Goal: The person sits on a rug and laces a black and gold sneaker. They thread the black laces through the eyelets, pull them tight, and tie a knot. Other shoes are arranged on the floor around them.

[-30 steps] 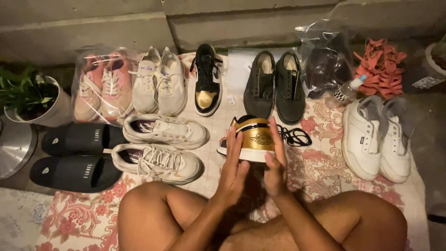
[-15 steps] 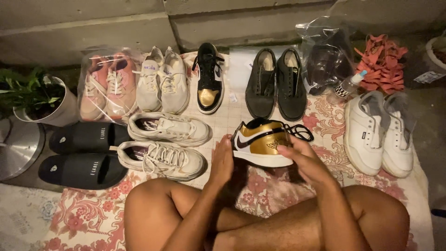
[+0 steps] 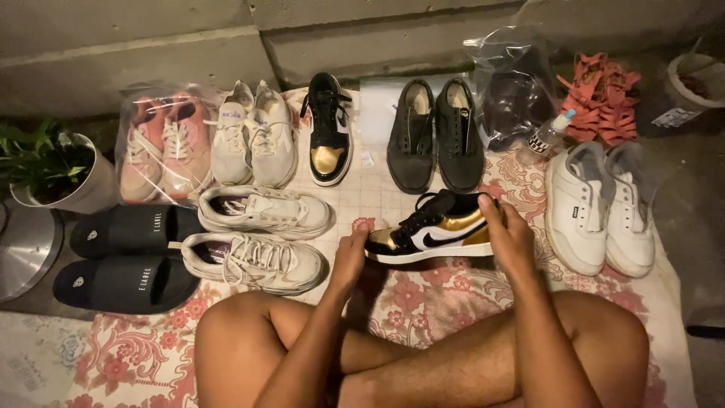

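Black-gold-white leather sneaker (image 3: 434, 230) held sideways just above the floral cloth (image 3: 423, 302), mid-scene. Left hand (image 3: 350, 261) grips the toe, right hand (image 3: 507, 234) wraps the heel. Black canvas pair (image 3: 436, 136) just beyond, white sneaker pair (image 3: 600, 208) right, cream sneakers (image 3: 257, 234) left. Open cloth only nearside.

A sneaker (image 3: 434, 230) sits between both hands, slides (image 3: 124, 257) far left, a shoe pair (image 3: 600, 208) right, on the floor mat (image 3: 453, 291).
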